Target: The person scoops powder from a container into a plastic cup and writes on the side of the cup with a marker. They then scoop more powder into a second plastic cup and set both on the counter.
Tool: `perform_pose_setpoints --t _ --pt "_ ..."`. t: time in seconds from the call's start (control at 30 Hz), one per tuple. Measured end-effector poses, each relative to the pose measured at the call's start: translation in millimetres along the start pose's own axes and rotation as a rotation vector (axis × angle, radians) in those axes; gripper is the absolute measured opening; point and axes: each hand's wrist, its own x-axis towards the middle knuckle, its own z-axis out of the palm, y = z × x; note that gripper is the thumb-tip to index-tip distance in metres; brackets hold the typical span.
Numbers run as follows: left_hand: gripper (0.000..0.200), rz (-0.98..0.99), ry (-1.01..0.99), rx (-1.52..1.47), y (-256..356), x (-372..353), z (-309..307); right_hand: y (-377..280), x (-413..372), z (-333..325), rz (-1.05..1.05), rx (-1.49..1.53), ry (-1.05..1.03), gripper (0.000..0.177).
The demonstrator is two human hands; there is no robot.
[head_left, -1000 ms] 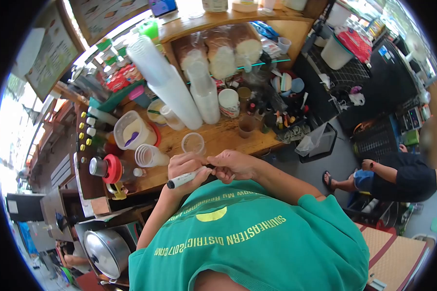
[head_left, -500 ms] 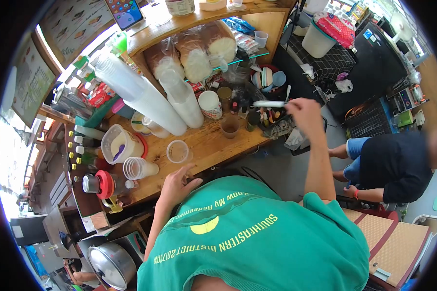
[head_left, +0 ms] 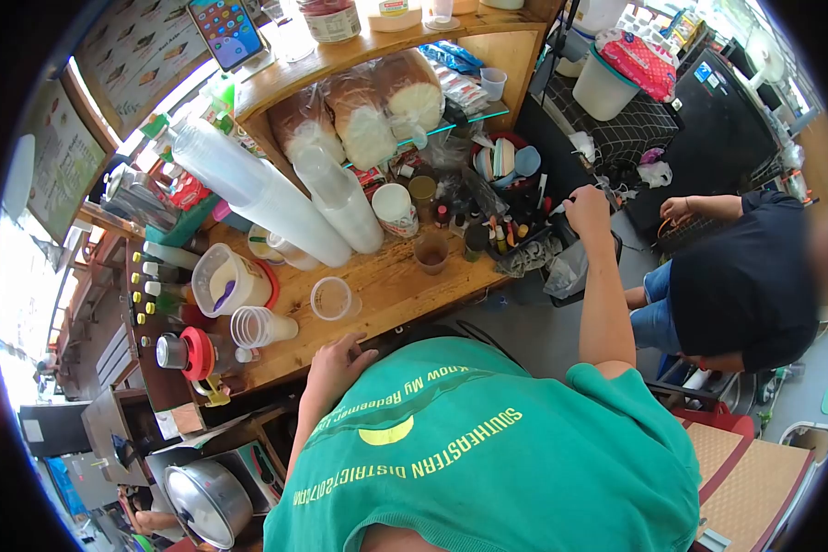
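My left hand [head_left: 337,364] rests at the counter's front edge, fingers loosely stretched and nothing in them. Nearest to it is a clear plastic cup [head_left: 333,299] on the wooden counter [head_left: 377,299]. My right hand [head_left: 589,213] reaches out over the black bin of utensils and small bottles [head_left: 511,241] at the counter's right end. Its fingers are pinched together; a small whitish piece shows beneath them, too little to name. A clear cup with brown liquid [head_left: 431,253] stands near the bin, beside a dark glass jar [head_left: 476,241].
Tall stacks of plastic cups [head_left: 276,198] lean across the counter. A tub of white powder with a purple scoop [head_left: 225,281] stands left. Bagged bread loaves [head_left: 359,115] fill the shelf. At right is another person [head_left: 745,276] in dark clothing. A plastic bag [head_left: 569,271] hangs below my right forearm.
My right hand has moved slightly right; the long white utensil in it no longer shows at full length. My left hand stays put. The other person has shifted and now extends an arm.
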Motion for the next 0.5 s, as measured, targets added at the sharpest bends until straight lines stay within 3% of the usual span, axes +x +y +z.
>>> perform_pose_setpoints --t 0.3,0.33,0.43,0.5 --pt "0.039 -0.156 0.01 -0.076 2 -8 17 -13 20 29 0.011 0.022 -0.111 0.031" --pt "0.039 -0.188 0.037 -0.08 2 -10 19 -15 22 36 -0.004 0.077 -0.086 0.025" --pt "0.04 -0.204 0.065 -0.039 5 -12 21 -18 35 42 0.081 0.022 -0.178 0.02" --pt "0.042 -0.121 0.07 0.014 9 -13 19 5 48 61 0.023 0.007 -0.181 0.022"
